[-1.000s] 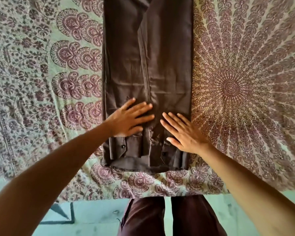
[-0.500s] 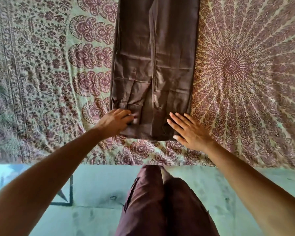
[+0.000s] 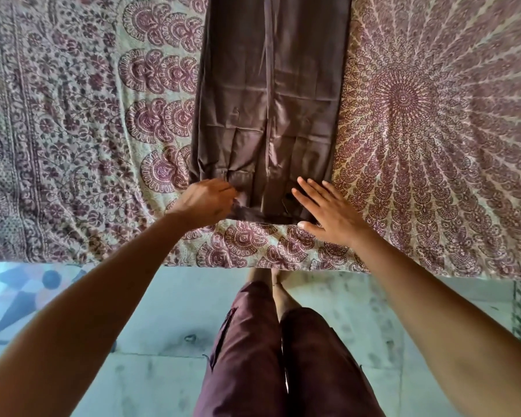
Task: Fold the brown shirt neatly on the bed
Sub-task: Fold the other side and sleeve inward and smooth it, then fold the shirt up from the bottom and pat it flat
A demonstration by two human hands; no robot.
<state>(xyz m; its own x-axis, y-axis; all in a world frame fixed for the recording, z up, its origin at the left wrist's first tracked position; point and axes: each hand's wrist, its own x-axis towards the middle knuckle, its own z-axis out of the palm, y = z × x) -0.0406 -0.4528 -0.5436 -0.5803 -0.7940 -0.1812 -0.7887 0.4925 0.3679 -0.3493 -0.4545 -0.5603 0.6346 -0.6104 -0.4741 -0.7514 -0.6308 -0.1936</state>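
The brown shirt [image 3: 268,109] lies on the bed as a long narrow strip, both sides folded in to a seam down the middle, running from the near edge up out of the top of the view. My left hand [image 3: 203,201] has its fingers curled round the shirt's near left corner. My right hand [image 3: 328,213] lies flat with straight fingers on the near right corner, partly on the bedsheet.
The bed carries a patterned maroon and cream bedsheet [image 3: 433,130]. Its near edge [image 3: 103,260] runs across the view. Below it is a pale green floor [image 3: 163,311], and my legs in maroon shorts [image 3: 283,356] stand close to the bed.
Both hands slid back from the middle of the shirt to its near end. The left hand went from flat to curled round the near left corner. The view shifted back, showing more floor.
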